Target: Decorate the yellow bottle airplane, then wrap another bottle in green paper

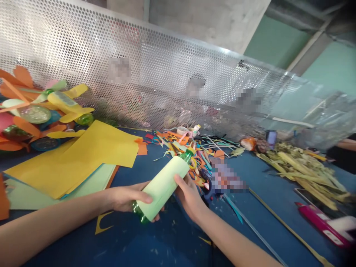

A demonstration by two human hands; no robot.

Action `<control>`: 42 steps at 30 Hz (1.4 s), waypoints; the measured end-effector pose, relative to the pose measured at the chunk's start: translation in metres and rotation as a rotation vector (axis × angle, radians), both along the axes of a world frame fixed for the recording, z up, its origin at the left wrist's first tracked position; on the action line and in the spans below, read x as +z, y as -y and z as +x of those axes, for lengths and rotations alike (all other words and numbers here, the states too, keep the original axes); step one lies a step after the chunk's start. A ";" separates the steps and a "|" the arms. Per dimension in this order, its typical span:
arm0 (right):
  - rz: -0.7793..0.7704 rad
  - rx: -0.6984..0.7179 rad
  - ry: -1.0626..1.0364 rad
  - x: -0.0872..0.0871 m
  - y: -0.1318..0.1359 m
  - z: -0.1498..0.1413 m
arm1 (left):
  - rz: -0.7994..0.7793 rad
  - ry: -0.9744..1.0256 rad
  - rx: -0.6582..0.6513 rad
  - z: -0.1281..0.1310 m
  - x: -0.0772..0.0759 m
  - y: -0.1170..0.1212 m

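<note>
A green plastic bottle [186,155] with a yellow cap is wrapped round its middle in pale green paper [165,185]. It is tilted, its cap pointing away and to the right. My left hand [133,196] grips the lower end, thumb on the paper and fingers beneath. Farther up, my right hand [190,193] holds the wrapped side near the neck, its thumb on the paper; its other fingers are mostly hidden behind the bottle. Yellow paper sheets [80,159] lie to the left over pale green sheets [107,178].
Paper scraps [172,142] litter the blue table [178,241] behind the bottle. Paper-winged bottles [41,111] are heaped at the left. Dry husks [303,167], a magenta tool [322,224] and a long thin stick [283,224] lie right. A perforated metal screen [167,66] stands behind.
</note>
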State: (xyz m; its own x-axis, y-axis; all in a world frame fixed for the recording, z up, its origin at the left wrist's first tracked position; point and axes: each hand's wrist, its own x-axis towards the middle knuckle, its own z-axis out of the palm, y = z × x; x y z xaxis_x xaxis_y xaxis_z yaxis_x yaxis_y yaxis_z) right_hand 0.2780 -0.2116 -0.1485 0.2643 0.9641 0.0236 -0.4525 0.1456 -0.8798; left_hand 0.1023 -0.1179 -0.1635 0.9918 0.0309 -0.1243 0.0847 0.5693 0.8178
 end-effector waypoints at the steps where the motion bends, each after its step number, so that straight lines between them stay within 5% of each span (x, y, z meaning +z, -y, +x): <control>1: -0.011 -0.009 -0.017 0.002 0.000 0.001 | 0.005 -0.001 0.001 0.000 0.000 0.000; 9: -0.185 -0.083 -0.074 0.001 -0.006 0.011 | 0.017 -0.002 -0.019 0.001 0.000 -0.001; 17: -0.051 0.126 0.037 0.001 0.002 -0.005 | 0.030 0.031 0.026 0.002 0.000 -0.002; 23: -0.109 0.073 0.071 0.002 0.003 -0.008 | 0.018 0.003 0.037 0.001 0.002 -0.002; 31: -0.026 -0.151 0.171 -0.004 -0.004 0.005 | 0.001 -0.001 0.290 0.002 0.012 0.013; 42: -0.067 0.133 0.387 -0.029 -0.002 -0.003 | -0.100 0.009 0.516 0.011 0.005 0.011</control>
State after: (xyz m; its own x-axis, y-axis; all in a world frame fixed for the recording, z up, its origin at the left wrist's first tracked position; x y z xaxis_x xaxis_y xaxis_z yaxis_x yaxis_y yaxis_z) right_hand 0.2752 -0.2100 -0.1771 0.1212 0.9921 0.0330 -0.0974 0.0450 -0.9942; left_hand 0.1135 -0.1293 -0.1582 0.8517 0.5040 -0.1435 -0.2336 0.6103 0.7569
